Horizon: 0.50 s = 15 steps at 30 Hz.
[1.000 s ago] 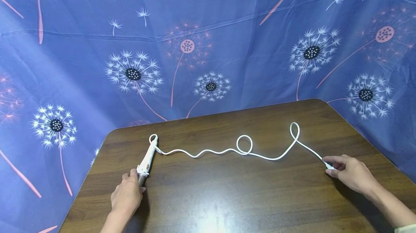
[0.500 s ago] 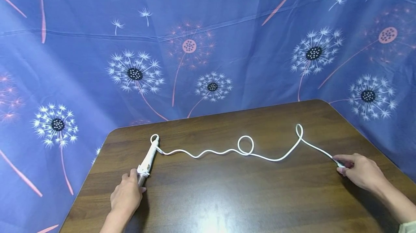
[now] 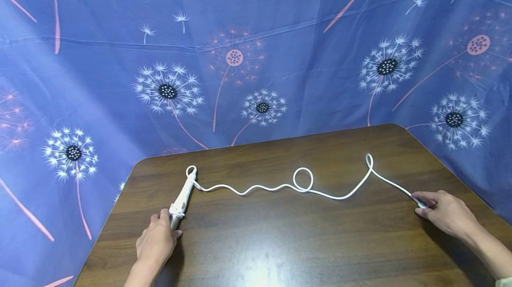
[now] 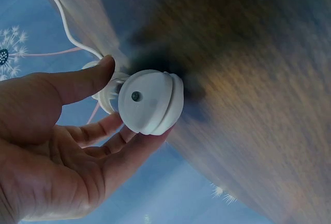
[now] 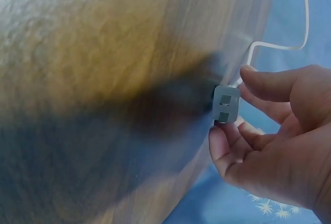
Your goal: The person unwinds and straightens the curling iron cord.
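Note:
A white curling iron (image 3: 184,197) with a metal barrel lies slantwise at the left of the table, handle away from me. My left hand (image 3: 155,239) grips it by the barrel, thumb on one side and fingers on the other. The left wrist view shows its rounded white tip (image 4: 147,102), which has a small dark hole. A white cord (image 3: 256,186) runs from the handle across to the right, with a round loop midway and a narrow loop farther along. At the cord's end, my right hand (image 3: 450,213) pinches the plug (image 5: 226,104), whose end face shows two small squares.
The brown wooden table (image 3: 256,229) has rounded far corners. Behind and beside it hangs a blue cloth (image 3: 304,56) with a dandelion print. A bright light reflection lies near the table's front middle.
My right hand has drawn the plug to the right, slowing to near stillness. The cord's right loop has shifted right and narrowed. The left hand and curling iron have stayed in place.

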{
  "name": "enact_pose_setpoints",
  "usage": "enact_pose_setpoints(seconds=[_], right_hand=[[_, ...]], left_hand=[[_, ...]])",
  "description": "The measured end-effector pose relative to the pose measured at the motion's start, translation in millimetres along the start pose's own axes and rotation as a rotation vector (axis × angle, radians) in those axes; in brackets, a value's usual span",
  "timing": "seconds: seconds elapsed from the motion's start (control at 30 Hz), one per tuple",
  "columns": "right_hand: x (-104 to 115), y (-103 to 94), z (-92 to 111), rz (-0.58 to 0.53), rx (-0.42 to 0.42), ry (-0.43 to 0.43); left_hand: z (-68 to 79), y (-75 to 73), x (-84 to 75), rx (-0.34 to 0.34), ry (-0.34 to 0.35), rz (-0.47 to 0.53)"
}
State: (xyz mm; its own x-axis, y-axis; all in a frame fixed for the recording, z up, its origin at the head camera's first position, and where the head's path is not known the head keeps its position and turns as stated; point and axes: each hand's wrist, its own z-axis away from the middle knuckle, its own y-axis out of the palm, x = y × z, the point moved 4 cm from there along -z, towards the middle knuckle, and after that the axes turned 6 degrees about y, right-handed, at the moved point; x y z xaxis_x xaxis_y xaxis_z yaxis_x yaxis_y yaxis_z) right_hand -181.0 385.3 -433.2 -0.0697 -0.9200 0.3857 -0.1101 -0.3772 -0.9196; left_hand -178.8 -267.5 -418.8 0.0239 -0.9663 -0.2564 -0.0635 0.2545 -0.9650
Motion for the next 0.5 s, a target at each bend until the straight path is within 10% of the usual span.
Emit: enact_pose_setpoints(seconds=[0.5], right_hand=[[27, -5.8, -4, -0.069, -0.128, -0.026]], left_hand=[[-3.8, -6.8, -11.2, -0.19, 0.007, -0.016]])
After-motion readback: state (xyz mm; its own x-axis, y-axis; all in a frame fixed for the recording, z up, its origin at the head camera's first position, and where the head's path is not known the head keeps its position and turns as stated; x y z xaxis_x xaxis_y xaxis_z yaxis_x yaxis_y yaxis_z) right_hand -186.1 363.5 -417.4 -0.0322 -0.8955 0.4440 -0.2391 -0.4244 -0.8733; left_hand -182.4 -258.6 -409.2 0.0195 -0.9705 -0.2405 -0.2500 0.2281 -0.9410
